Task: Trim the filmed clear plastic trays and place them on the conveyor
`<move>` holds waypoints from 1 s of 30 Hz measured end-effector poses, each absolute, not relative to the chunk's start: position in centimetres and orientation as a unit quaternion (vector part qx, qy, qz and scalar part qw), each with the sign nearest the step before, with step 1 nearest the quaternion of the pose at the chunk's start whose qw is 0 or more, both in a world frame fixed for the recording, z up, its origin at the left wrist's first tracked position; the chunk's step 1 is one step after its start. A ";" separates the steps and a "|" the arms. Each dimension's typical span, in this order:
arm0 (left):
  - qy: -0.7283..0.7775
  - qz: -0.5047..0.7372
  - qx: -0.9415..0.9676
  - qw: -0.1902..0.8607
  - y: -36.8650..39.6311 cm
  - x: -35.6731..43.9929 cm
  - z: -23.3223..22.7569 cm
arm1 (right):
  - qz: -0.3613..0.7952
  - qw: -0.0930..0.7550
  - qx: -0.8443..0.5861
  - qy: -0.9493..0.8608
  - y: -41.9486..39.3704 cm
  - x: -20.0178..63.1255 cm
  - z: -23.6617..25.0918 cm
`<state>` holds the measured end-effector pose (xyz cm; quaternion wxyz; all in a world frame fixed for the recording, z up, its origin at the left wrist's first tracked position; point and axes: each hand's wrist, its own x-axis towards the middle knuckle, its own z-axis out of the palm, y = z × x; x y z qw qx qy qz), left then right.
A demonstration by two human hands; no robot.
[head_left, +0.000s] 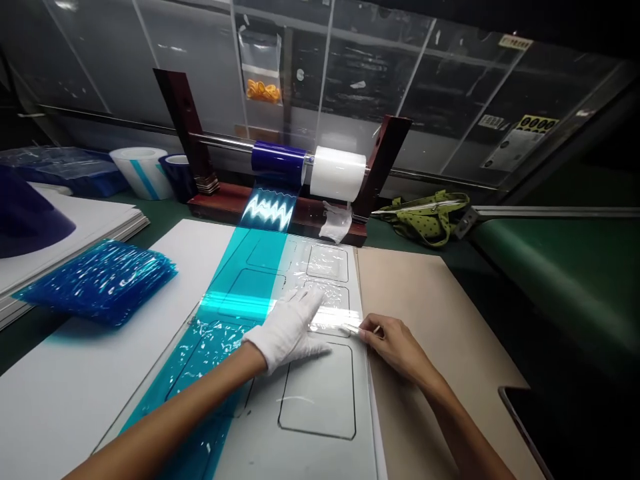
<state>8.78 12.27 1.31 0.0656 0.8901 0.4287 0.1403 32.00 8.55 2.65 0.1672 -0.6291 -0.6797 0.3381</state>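
My left hand (291,328), in a white glove, lies with fingers spread on a clear plate (317,393) marked with black rounded rectangles. Across the plate's left part runs a strip of blue film (250,270), drawn from a blue film roll (279,162). Clear, wrinkled film (327,260) covers some outlines near the fingertips. At the plate's right edge my bare right hand (395,343) is closed in a pinch. A small pale, slim thing shows at its fingertips, too small to name.
A white roll (339,173) shares a rod with the blue one on a dark red stand (325,223). To the left lies a stack of blue film pieces (100,280). Brown board (420,300), a green pouch (430,217) and a dark flat device (545,420) are at right.
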 end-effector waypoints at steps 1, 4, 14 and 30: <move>0.434 0.142 0.888 0.056 12.4 8.8 1.3 | 0.363 0.177 -0.618 -0.674 8.7 32.3 2.6; 0.439 0.148 0.886 0.020 12.8 8.9 1.3 | 0.431 0.204 -0.594 -0.648 8.8 33.5 2.2; 0.382 0.195 0.901 -0.059 8.3 8.5 2.1 | 0.608 0.293 -0.561 -0.480 5.3 30.2 2.6; 0.348 0.213 0.898 -0.167 -10.2 5.6 -2.9 | 0.473 0.360 -0.674 -0.439 -7.7 34.0 2.7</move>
